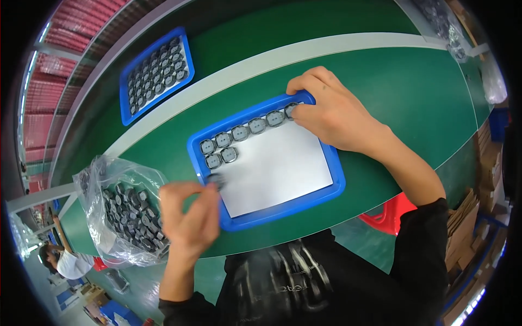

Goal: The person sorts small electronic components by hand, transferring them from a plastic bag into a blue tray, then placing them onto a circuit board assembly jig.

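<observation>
A blue tray [340, 183] lined with a white sheet [274, 163] lies before me on the green table. Along its far side runs a row of small grey round parts [239, 132], with two more beneath the row's left end. My left hand [190, 214], blurred by motion, pinches a dark round part [216, 181] over the tray's left side. At the far right corner, my right hand [334, 111] is closed over the rim, its thumb inside against the last part of the row and its fingers at the outer edge.
Left of the tray sits a clear plastic bag [100, 223] with many loose dark parts [133, 214]. A second blue tray [126, 111], filled with similar parts, stands beyond the pale divider [234, 79]. A red stool [389, 214] is under the table's near edge. Another person [73, 263] is far left.
</observation>
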Tool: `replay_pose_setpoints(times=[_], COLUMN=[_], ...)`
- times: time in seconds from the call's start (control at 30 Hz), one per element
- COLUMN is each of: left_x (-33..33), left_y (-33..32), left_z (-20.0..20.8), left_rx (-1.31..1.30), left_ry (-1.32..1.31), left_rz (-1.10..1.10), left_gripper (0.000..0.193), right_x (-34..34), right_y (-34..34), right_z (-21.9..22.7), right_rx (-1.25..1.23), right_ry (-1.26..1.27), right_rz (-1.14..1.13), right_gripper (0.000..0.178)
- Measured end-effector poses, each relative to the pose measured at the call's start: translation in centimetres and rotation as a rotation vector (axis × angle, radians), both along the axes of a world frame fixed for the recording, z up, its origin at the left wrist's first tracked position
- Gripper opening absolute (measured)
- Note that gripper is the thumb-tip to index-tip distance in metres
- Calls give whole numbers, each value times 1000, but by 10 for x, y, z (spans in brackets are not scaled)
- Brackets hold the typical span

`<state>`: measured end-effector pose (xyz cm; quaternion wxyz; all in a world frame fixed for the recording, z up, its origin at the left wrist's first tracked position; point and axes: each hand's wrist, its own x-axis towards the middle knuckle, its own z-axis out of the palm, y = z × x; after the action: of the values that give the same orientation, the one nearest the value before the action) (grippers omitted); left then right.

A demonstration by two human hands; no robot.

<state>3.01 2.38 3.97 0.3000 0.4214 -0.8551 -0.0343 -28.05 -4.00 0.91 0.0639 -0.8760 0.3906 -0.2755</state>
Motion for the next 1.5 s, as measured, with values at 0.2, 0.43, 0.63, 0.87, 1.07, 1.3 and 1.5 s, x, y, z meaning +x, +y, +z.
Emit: replay_pose_setpoints(times=[0.2, 0.43, 0.63, 0.87, 1.07, 1.3, 1.5], left_x=[-42, -49, -58, -67, -62, 72, 168], left_y=[-30, -41, -43, -45, -53, -20, 28], left_z=[-21, -26, -25, -28, -9, 38, 43], left_rx=[32, 87, 90, 176, 252, 300, 389], left_ry=[-26, -36, -2, -15, -69, -92, -125], left_rz=[-117, -80, -76, -147, -63, 420, 607], left_gripper=[24, 21, 14, 9, 29, 22, 26], right_x=[0, -5, -18, -49, -54, -42, -64], right_y=[-4, -8, -10, -19, -50, -48, -46], right_z=[-1, 1, 2, -12, -39, -30, -38], right_rx=[88, 116, 130, 136, 12, 108, 330], right_ry=[-12, -3, -124, -216, -315, -352, -335], right_rz=[6, 5, -19, -177, -188, -228, -312], right_gripper=[10, 11, 16, 13, 15, 15, 14])
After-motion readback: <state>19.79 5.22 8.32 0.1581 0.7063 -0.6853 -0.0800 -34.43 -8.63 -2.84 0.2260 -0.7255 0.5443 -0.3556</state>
